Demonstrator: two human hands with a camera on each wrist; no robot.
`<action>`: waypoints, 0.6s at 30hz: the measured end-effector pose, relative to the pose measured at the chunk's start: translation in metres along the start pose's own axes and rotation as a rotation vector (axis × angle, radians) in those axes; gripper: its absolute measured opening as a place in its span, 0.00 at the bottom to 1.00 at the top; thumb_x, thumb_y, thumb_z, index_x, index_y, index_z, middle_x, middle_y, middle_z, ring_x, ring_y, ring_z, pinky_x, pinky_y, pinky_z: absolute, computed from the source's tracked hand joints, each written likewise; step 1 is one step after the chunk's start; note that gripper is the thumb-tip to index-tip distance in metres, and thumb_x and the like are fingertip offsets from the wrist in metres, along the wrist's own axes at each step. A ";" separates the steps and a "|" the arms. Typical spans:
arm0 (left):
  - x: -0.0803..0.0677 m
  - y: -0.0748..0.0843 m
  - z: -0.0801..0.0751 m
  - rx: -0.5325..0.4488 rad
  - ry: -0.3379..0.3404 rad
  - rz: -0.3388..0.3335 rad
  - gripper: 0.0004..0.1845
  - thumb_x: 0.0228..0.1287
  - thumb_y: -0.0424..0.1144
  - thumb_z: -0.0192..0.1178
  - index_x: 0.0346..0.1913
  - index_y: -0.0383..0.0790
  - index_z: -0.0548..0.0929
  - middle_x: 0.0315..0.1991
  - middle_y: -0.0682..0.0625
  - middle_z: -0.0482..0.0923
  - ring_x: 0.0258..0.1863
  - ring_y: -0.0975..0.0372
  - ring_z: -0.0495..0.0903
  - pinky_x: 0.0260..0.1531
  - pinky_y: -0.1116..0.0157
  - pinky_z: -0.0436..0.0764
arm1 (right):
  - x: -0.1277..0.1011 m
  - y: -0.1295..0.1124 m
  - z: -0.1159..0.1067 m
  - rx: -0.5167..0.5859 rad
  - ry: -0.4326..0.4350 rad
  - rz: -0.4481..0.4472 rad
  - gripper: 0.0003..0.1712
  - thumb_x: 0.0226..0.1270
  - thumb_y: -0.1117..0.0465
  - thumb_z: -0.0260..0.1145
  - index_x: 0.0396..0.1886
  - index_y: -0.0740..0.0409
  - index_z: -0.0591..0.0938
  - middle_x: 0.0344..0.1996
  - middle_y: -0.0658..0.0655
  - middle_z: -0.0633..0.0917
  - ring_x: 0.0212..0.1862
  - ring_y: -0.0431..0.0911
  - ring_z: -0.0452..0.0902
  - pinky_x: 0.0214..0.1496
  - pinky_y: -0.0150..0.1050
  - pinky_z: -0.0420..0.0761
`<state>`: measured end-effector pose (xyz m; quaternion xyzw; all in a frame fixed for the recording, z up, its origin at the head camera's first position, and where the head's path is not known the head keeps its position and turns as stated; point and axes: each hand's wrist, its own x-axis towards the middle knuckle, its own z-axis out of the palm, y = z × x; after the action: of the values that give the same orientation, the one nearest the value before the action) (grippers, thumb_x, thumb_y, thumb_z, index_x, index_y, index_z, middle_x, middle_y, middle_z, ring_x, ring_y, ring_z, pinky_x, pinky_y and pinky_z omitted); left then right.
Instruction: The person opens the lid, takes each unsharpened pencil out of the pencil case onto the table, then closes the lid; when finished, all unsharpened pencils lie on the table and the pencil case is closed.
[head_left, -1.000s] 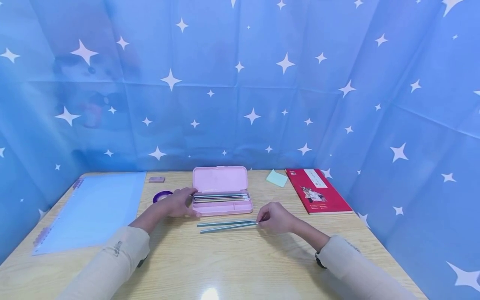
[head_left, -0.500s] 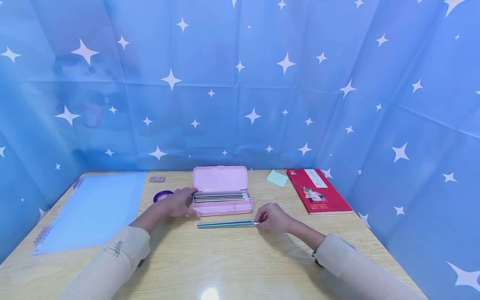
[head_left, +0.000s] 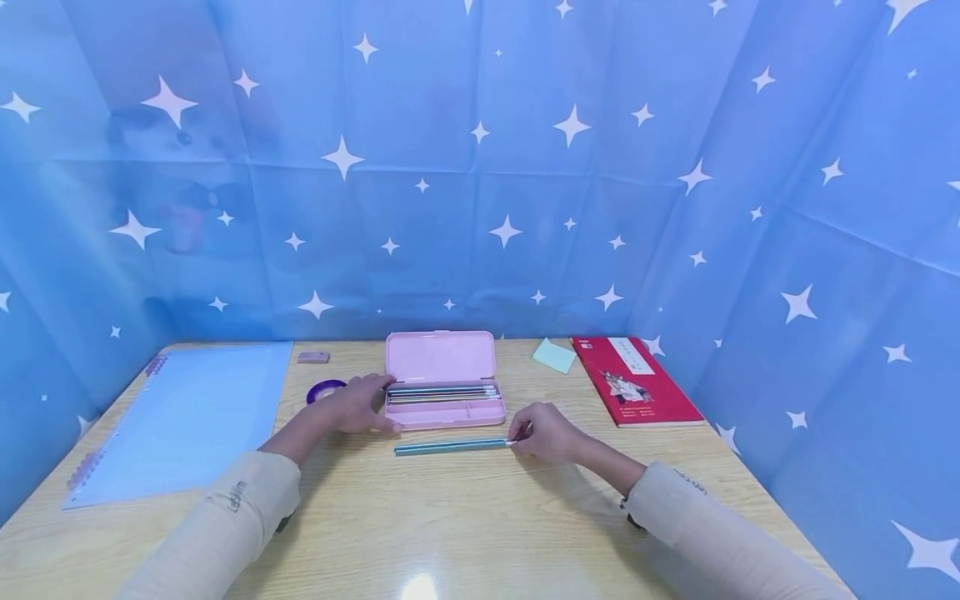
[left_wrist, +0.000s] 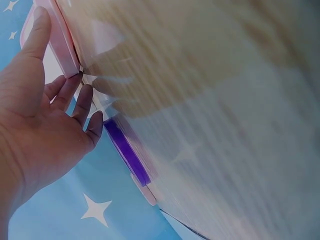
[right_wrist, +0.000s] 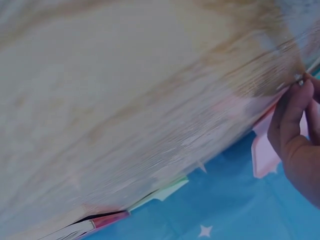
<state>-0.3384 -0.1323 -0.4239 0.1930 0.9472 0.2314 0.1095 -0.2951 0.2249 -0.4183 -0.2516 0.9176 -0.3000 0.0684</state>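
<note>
We see the left hand (head_left: 358,407) resting with relaxed, nearly straight fingers against the left end of the open pink pencil case (head_left: 444,392); in the left wrist view the thumb lies along the case's edge and the other fingers touch the wall below it. The case sits mid-table, lid standing up, several pencils lying in its upper tray. Just in front of its near edge lie the teal pencils (head_left: 452,447), side by side and parallel to the case, apart from it by a thin strip of bare wood. The right hand (head_left: 546,433) pinches their right ends with curled fingertips.

Left of the case, a purple tape roll (head_left: 324,389) lies just behind the left hand, an eraser (head_left: 312,357) farther back, and a blue binder sheet (head_left: 183,417) reaches toward the left table edge. To the right lie a green sticky note (head_left: 553,356) and a red book (head_left: 635,381) near the curtain. The wooden table (head_left: 465,533) shows broad bare wood between the pencils and its near edge.
</note>
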 end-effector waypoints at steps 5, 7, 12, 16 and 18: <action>0.000 0.000 0.000 -0.004 -0.002 -0.006 0.55 0.53 0.62 0.70 0.77 0.40 0.57 0.76 0.37 0.55 0.75 0.39 0.49 0.71 0.39 0.54 | 0.000 0.002 -0.001 -0.022 0.002 -0.002 0.05 0.57 0.71 0.74 0.30 0.59 0.87 0.27 0.49 0.84 0.28 0.40 0.76 0.30 0.30 0.80; 0.000 0.000 -0.001 -0.002 0.002 0.001 0.55 0.53 0.62 0.70 0.77 0.40 0.57 0.76 0.37 0.55 0.75 0.38 0.49 0.70 0.39 0.54 | 0.001 0.002 -0.001 -0.029 0.005 -0.009 0.05 0.57 0.71 0.74 0.29 0.59 0.87 0.27 0.48 0.84 0.29 0.39 0.76 0.32 0.30 0.80; -0.001 0.002 -0.002 -0.001 0.005 0.009 0.54 0.54 0.62 0.70 0.77 0.38 0.58 0.75 0.36 0.56 0.74 0.38 0.50 0.70 0.39 0.55 | 0.000 0.002 -0.002 -0.038 0.022 -0.005 0.05 0.57 0.70 0.75 0.27 0.58 0.86 0.24 0.47 0.83 0.29 0.40 0.76 0.32 0.31 0.79; -0.001 0.002 -0.002 -0.001 0.004 0.009 0.54 0.54 0.62 0.70 0.77 0.38 0.58 0.75 0.36 0.56 0.74 0.37 0.50 0.70 0.38 0.55 | 0.001 0.004 -0.003 -0.008 0.013 0.026 0.06 0.56 0.69 0.75 0.26 0.57 0.85 0.23 0.47 0.83 0.27 0.40 0.76 0.29 0.31 0.79; -0.001 0.001 -0.001 0.002 0.005 0.014 0.54 0.54 0.62 0.70 0.77 0.38 0.58 0.75 0.36 0.56 0.74 0.37 0.50 0.70 0.39 0.55 | 0.001 0.004 -0.003 0.005 0.000 0.041 0.06 0.57 0.69 0.75 0.26 0.57 0.85 0.24 0.47 0.83 0.27 0.40 0.76 0.28 0.31 0.79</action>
<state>-0.3377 -0.1320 -0.4222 0.1989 0.9464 0.2318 0.1054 -0.2986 0.2291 -0.4184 -0.2327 0.9218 -0.3011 0.0749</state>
